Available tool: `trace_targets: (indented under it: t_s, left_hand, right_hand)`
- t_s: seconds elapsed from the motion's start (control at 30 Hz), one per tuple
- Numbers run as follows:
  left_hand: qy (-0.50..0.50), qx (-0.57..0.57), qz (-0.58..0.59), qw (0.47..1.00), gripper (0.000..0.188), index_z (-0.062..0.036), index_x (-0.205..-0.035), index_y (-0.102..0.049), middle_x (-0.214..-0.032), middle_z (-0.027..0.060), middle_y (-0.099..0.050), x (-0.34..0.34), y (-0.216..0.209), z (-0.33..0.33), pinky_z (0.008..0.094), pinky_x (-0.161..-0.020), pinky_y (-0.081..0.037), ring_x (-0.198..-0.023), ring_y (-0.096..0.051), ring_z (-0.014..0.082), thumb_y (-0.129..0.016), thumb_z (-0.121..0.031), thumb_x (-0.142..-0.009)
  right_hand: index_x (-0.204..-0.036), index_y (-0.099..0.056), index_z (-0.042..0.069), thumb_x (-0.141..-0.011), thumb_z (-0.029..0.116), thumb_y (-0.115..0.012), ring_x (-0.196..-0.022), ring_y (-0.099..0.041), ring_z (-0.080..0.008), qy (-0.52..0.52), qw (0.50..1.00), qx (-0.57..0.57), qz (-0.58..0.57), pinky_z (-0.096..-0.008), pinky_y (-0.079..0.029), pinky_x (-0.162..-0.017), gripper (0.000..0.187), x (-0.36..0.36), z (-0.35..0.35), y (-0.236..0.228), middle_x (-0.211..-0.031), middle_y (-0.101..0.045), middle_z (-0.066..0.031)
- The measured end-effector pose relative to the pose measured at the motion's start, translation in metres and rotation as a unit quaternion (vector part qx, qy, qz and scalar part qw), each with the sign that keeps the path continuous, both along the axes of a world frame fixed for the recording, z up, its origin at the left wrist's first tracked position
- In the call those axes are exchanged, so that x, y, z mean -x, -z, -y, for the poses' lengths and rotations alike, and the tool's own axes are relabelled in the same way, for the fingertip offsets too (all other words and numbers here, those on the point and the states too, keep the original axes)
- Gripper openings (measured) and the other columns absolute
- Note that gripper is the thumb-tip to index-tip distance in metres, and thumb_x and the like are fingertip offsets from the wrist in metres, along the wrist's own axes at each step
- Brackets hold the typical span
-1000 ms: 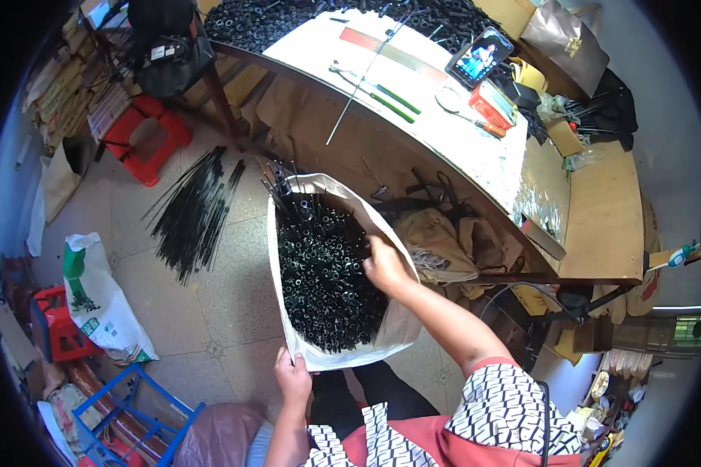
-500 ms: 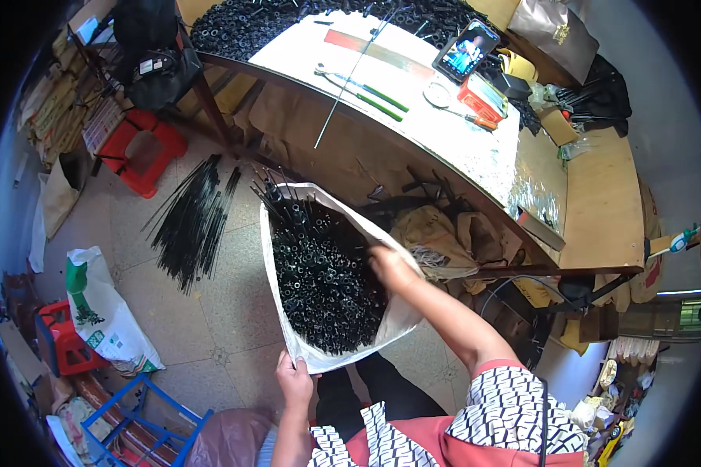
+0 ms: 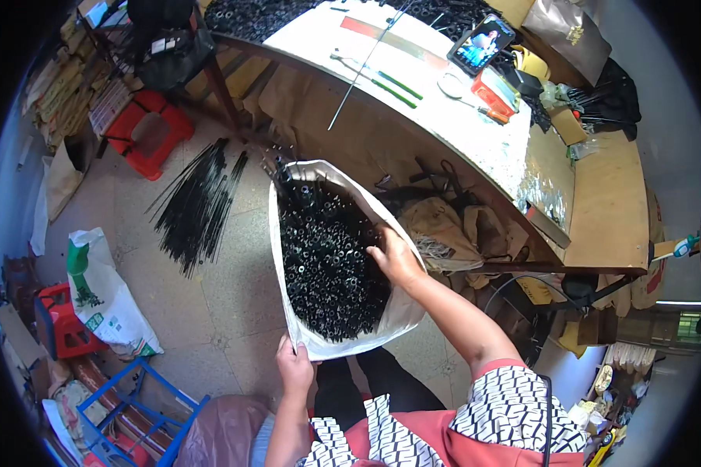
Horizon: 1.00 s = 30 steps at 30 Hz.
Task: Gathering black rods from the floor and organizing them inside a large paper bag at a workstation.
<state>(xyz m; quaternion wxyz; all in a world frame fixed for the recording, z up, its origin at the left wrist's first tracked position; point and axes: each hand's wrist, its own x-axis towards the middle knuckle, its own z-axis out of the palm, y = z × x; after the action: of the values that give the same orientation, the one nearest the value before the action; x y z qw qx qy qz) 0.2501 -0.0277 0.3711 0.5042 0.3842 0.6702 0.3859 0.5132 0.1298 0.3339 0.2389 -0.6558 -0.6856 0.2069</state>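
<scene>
Holding the near rim of the white sack (image 3: 401,311) pinched in the left hand (image 3: 294,366), the person dug the curled right hand (image 3: 396,257) into its black rings (image 3: 327,261), likely scooping; lifting needed a firm handful.

Bright even daylight, soft shadows, fisheye-bent edges, dark corners

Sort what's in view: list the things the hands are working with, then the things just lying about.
In hand: white sack, black rings, left hand, right hand.

Lying about: black rods, red stool, phone, green-and-white bag.
</scene>
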Motion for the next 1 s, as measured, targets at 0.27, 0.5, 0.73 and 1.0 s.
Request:
trace_targets:
  t_s: [0.27, 0.5, 0.73, 1.0]
  left_hand:
    - [-0.009, 0.052, 0.015, 0.999, 0.023, 0.0077, -0.104, -0.059, -0.096, 0.0126, -0.059, -0.002, -0.019, -0.004, 0.0317, -0.070, -0.051, -0.083, -0.063, 0.0210, -0.046, 0.003, -0.086]
    - [-0.011, 0.037, -0.013, 0.999, 0.027, 0.0076, -0.107, -0.060, -0.107, 0.0174, -0.062, -0.004, -0.015, -0.002, 0.0340, -0.093, -0.042, -0.100, -0.060, 0.0274, -0.047, 0.002, -0.084]
    - [-0.022, 0.034, 0.047, 0.998, 0.033, 0.0076, -0.116, -0.056, -0.108, 0.0140, -0.057, 0.000, -0.005, 0.007, 0.0267, -0.048, -0.056, -0.070, -0.065, 0.0195, -0.039, 0.004, -0.088]
    - [-0.031, 0.045, 0.075, 0.996, 0.033, 0.0089, -0.117, -0.055, -0.117, 0.0157, -0.053, -0.003, -0.007, 0.016, 0.0252, -0.048, -0.057, -0.070, -0.065, 0.0185, -0.039, 0.005, -0.089]
  right_hand:
    - [-0.132, -0.033, -0.004, -0.073, 0.023, -0.078, -0.114, -0.051, -0.0409, -0.040, 0.992, 0.119, -0.020, -0.0416, -0.041, -0.098, 0.079, 0.002, 0.005, -0.036, -0.121, -0.051, -0.0282]
    - [-0.125, -0.042, 0.001, -0.081, 0.007, -0.066, -0.104, -0.057, -0.0415, -0.001, 0.995, 0.061, -0.073, -0.0424, -0.046, -0.088, 0.051, 0.009, -0.008, 0.018, -0.110, -0.058, -0.0242]
    - [-0.105, -0.061, 0.002, -0.084, 0.005, -0.060, -0.094, -0.060, -0.0395, 0.015, 1.000, -0.003, 0.014, -0.0415, -0.048, -0.084, 0.021, -0.043, -0.043, 0.029, -0.098, -0.064, -0.0220]
    - [-0.106, -0.059, 0.001, -0.085, 0.004, -0.058, -0.096, -0.059, -0.0402, 0.011, 0.999, -0.016, 0.027, -0.0421, -0.047, -0.083, 0.021, -0.049, -0.031, 0.037, -0.103, -0.062, -0.0231]
